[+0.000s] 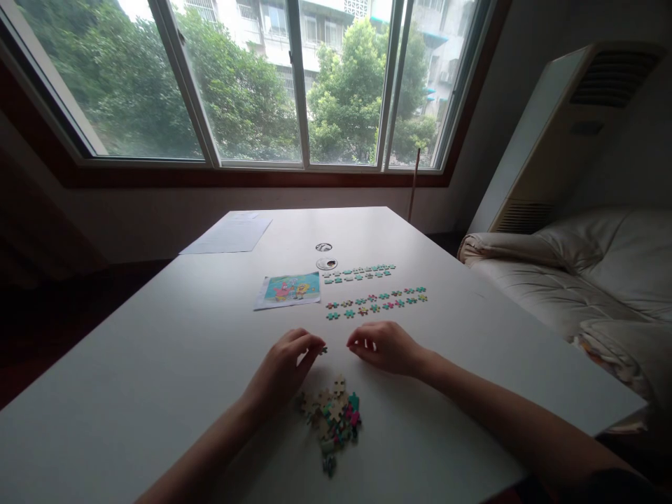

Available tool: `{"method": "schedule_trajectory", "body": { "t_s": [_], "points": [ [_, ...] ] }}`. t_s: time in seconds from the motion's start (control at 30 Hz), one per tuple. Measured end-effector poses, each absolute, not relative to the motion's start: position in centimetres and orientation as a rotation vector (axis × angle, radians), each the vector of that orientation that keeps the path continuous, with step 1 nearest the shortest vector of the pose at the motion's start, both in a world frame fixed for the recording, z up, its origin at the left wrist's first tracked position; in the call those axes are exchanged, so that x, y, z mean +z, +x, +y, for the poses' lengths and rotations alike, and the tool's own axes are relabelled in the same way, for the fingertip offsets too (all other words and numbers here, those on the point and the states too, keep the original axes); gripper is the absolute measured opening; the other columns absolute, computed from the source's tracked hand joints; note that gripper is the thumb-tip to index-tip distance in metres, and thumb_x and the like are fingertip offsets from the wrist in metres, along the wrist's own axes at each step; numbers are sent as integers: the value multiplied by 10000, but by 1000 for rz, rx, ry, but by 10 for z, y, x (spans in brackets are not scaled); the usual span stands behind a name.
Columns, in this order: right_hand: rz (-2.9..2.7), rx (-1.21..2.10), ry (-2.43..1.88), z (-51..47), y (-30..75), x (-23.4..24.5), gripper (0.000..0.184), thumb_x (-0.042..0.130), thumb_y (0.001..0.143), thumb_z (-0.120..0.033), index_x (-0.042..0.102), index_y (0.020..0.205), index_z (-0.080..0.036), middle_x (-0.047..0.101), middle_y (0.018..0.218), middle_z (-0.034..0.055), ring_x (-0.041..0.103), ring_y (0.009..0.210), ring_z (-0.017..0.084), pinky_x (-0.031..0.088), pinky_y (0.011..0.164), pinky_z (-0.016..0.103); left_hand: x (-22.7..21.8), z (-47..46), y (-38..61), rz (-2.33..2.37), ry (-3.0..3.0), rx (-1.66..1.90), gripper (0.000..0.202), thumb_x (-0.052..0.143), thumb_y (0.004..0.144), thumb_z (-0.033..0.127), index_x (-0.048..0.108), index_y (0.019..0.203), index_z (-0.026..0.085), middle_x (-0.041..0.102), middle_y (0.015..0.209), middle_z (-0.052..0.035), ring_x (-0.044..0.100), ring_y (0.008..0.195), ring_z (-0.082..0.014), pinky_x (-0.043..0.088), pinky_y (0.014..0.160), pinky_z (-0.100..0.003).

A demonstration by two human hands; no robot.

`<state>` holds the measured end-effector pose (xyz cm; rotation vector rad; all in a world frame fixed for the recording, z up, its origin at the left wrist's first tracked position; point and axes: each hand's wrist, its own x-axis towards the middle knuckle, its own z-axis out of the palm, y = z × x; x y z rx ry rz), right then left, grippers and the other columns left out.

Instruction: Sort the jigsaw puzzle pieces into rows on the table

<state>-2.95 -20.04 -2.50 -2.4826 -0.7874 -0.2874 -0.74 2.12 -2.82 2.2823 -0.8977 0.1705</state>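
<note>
My left hand [294,355] pinches a small jigsaw puzzle piece [323,350] between thumb and fingertips, just above the white table. My right hand [386,346] is opposite, its thumb and fingertips drawn together; whether anything is in that pinch is too small to tell. Between my forearms lies a loose heap of puzzle pieces [336,413], some showing plain beige backs, others teal and pink. Beyond my hands, puzzle pieces [375,308] are laid out in rows, with further rows of pieces [360,273] behind them. A printed cartoon picture [291,289] lies left of the rows.
Two small round items [326,264] lie behind the picture on the white table [157,392]. Sheets of paper [225,234] rest at the far left corner. A pale leather sofa [567,273] stands to the right, and a window [252,91] is beyond the table.
</note>
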Motion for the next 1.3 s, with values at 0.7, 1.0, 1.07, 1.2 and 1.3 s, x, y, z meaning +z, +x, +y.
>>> {"method": "schedule_trajectory", "body": {
  "t_s": [0.7, 1.0, 1.07, 1.2, 1.3],
  "points": [
    [-659, -451, -2288, -184, -35, -27, 117, 582, 781, -301, 613, 764, -190, 600, 677, -12, 519, 550, 74, 415, 531, 178, -29, 6, -17, -424, 1854, -250, 238, 554, 745, 362, 620, 764, 134, 613, 663, -21, 521, 581, -128, 403, 539, -214],
    [-744, -565, -2196, -186, -32, -31, 93, 534, 821, -252, 610, 831, -199, 622, 802, 10, 548, 627, 81, 444, 574, 192, -30, 6, -19, -412, 1789, -280, 227, 563, 734, 351, 615, 749, 131, 601, 638, -15, 509, 565, -119, 405, 543, -222],
    [-764, -578, -2194, -186, -31, -32, 104, 534, 822, -266, 611, 836, -197, 623, 808, 14, 547, 628, 83, 446, 574, 195, -31, 6, -19, -399, 1771, -298, 234, 568, 729, 358, 616, 754, 131, 603, 634, -15, 513, 560, -119, 407, 538, -224],
    [-798, -612, -2198, -187, -31, -32, 124, 527, 828, -281, 613, 841, -194, 626, 803, 22, 549, 636, 89, 450, 579, 200, -31, 5, -19, -404, 1751, -315, 239, 574, 734, 361, 612, 765, 127, 601, 637, -13, 515, 566, -115, 412, 540, -218],
    [-817, -637, -2211, -187, -31, -31, 133, 511, 836, -274, 615, 834, -191, 629, 783, 26, 553, 633, 91, 451, 583, 202, -30, 5, -20, -412, 1764, -316, 245, 572, 738, 363, 605, 775, 123, 599, 638, -15, 518, 566, -117, 418, 535, -218]
  ]
}}
